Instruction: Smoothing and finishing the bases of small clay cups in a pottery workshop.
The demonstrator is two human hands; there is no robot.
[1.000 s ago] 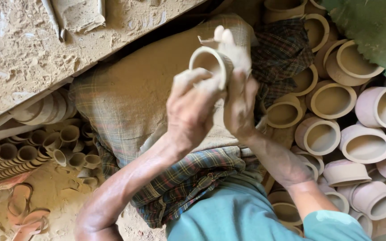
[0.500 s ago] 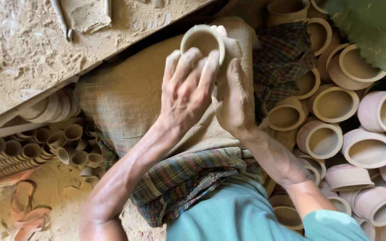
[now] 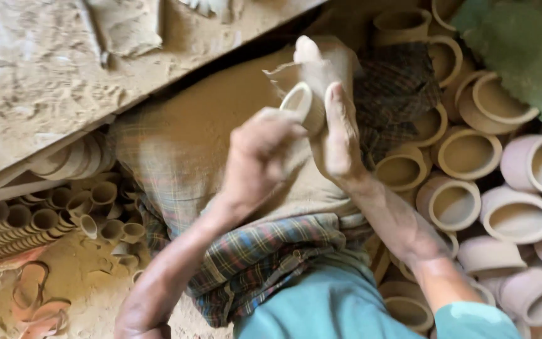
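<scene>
I hold a small unfired clay cup above my lap, its round mouth turned toward the left. My left hand grips its near side with curled, clay-dusted fingers. My right hand presses against the cup's right side, thumb up along the rim. A pale dusty cloth shows just behind the cup, partly hidden by my fingers. A clay-smeared checked cloth covers my lap beneath both hands.
Several wide clay pots lie piled at the right. Rows of small clay cups lie stacked at the left on the dusty floor. A dusty slab runs across the upper left. Green sheet at upper right.
The cup has turned in my hands and come slightly lower. My left hand has slid from covering its top down to its near side.
</scene>
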